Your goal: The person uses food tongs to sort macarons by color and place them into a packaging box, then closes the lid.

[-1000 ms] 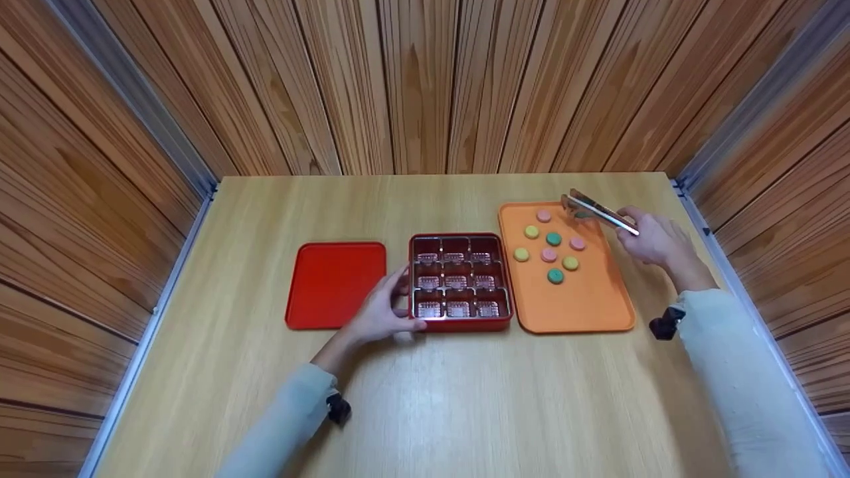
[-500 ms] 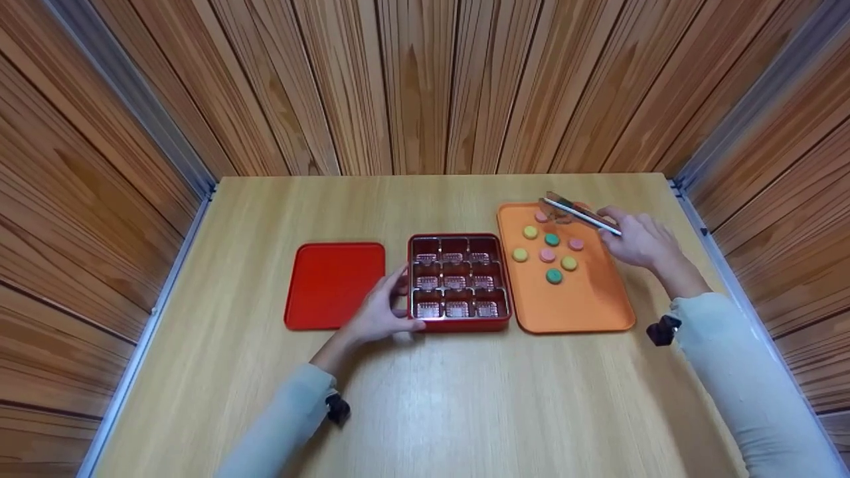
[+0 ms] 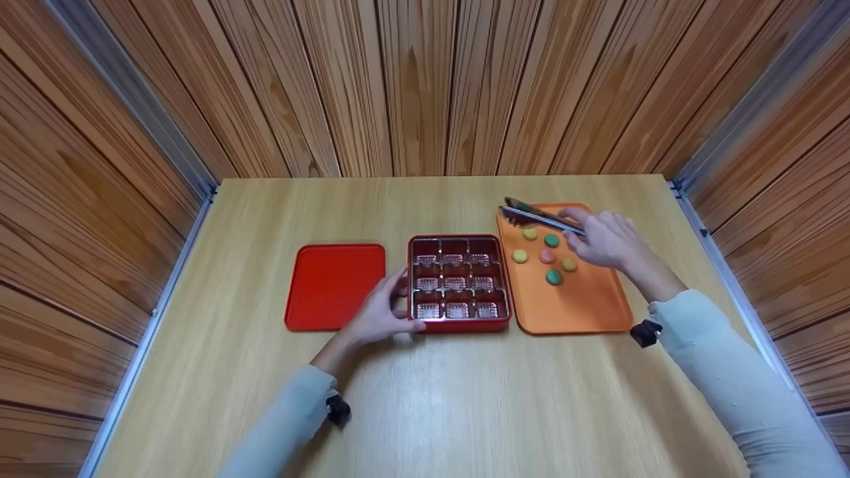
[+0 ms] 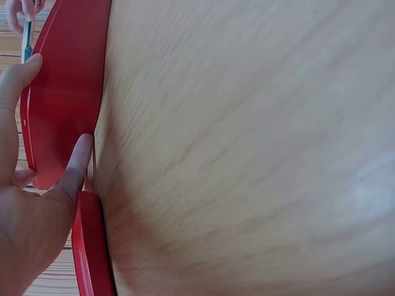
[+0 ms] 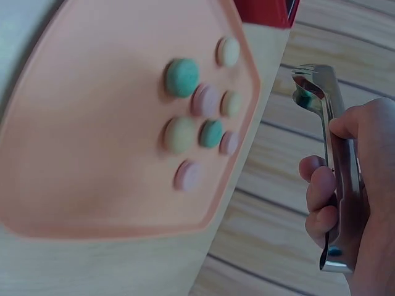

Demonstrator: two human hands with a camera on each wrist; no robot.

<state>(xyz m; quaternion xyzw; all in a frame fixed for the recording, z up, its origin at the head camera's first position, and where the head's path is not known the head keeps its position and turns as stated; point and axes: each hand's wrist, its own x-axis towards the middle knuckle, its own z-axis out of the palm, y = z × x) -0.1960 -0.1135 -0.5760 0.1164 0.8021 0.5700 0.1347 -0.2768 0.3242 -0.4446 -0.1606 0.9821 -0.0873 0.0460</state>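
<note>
A red square box (image 3: 465, 326) with a clear insert of several compartments stands mid-table. My left hand (image 3: 382, 313) holds its front left corner, thumb on the front wall and fingers along the left side. My right hand (image 3: 607, 240) grips metal tongs (image 5: 347, 185) above the far edge of an orange tray (image 3: 578, 309). Between the tongs' tips a green macaron (image 5: 303, 97) shows in part. Several macarons lie on the tray, among them a green macaron (image 3: 554, 277), a pink macaron (image 3: 546, 256) and a yellow macaron (image 3: 520, 256). Hand and tongs hide others in the head view.
Left of the box a flat red lid (image 3: 332, 285) lies on the wooden table (image 3: 425, 411), close to my left hand. The tray sits right beside the box. Wood-patterned panels (image 3: 418, 86) enclose the table at the back and both sides.
My right hand has moved left with the tongs, from the tray's far right corner to its far left corner. The left hand and the box have stayed in place.
</note>
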